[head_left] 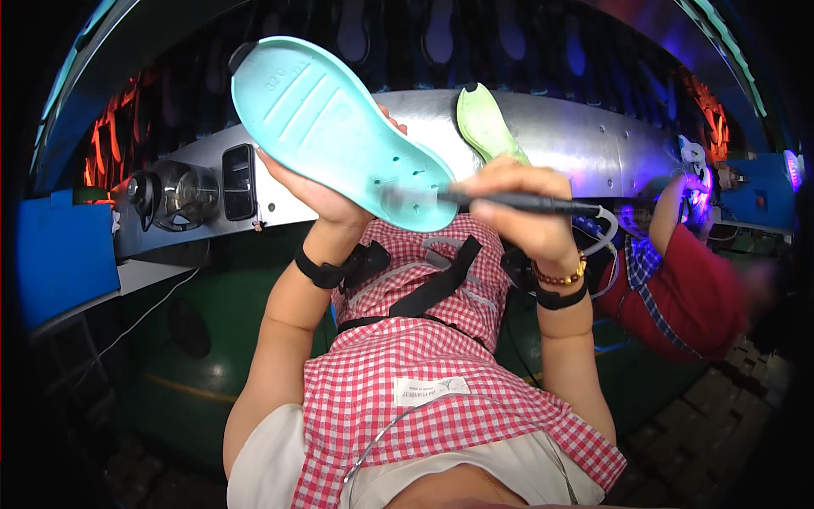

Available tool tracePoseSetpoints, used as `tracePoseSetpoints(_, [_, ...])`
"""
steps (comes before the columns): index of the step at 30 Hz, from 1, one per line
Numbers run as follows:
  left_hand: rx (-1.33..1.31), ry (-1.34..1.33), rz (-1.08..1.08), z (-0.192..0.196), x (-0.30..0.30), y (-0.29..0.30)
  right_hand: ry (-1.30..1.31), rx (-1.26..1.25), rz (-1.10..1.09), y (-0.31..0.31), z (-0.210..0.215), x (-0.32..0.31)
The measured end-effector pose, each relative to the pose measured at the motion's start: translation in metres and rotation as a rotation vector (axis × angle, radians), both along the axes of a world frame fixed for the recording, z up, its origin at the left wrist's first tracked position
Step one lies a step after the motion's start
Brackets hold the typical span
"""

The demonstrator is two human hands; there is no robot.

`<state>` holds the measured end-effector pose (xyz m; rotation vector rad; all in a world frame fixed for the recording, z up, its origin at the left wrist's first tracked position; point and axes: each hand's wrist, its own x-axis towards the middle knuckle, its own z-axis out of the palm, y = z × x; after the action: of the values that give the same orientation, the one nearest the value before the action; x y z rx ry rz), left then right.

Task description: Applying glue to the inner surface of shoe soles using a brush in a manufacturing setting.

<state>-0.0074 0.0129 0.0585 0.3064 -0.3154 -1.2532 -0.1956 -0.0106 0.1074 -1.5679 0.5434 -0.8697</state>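
My left hand [315, 191] is closed around a turquoise shoe sole [318, 106], holding it up from below and tilted, with its ridged and holed face toward me. A dark piece shows at the tip of its far end. My right hand [530, 199] grips a black brush [543, 203], whose blurred head lies over the holed near end of the sole. Whether the bristles touch the surface, I cannot tell. Behind my right hand a light green sole [483, 119] lies on the metal bench [577, 127].
On the bench to the left are a black phone [240, 181] and a glass pot [188, 193]. A blue bin [64, 254] stands at far left. A white tube [609, 227] hangs beside my right wrist. At right, a person in red [695, 293] reaches over the bench.
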Motion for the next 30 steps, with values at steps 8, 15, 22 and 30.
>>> tracePoseSetpoints(8, [-0.041,-0.059,0.023,-0.002,0.013,0.001,-0.101,0.115,0.181,0.003,-0.009,-0.015])
tracePoseSetpoints(15, [0.087,0.012,0.152,-0.016,0.001,-0.008,-0.098,0.009,0.172,0.014,-0.004,-0.009])
tracePoseSetpoints(22, [-0.189,0.067,0.073,-0.019,0.008,-0.013,0.295,-0.116,0.063,0.004,-0.030,-0.012])
tracePoseSetpoints(30, [-0.085,-0.014,0.188,-0.017,0.013,-0.007,0.731,-0.632,0.149,-0.003,-0.046,-0.032])
